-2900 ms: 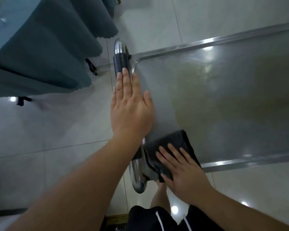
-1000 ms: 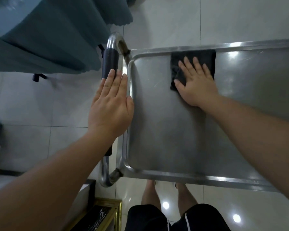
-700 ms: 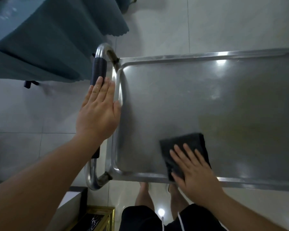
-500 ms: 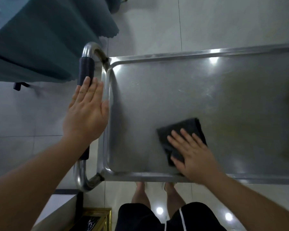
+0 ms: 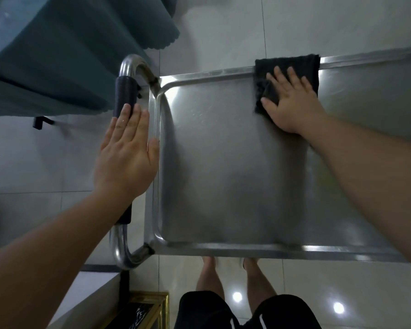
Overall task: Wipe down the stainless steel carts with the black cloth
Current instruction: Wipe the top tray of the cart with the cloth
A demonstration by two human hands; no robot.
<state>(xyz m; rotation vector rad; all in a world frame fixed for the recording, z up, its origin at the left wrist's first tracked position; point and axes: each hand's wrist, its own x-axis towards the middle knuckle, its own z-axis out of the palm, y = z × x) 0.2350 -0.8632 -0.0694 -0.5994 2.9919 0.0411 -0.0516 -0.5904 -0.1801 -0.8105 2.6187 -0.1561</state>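
- My left hand [image 5: 126, 150] lies flat at nine o'clock, fingers straight and together, on the cart handle [image 5: 125, 96]; I judge it steadies the cart [image 5: 223, 176].
- The tray's long axis runs three to nine.
- At one o'clock my right hand [image 5: 292, 100], fingers spread, presses the black cloth [image 5: 287, 67] against the far rim, lapping over it.

Teal tablecloth [image 5: 57, 43] hangs over pale floor tiles [image 5: 223, 24].
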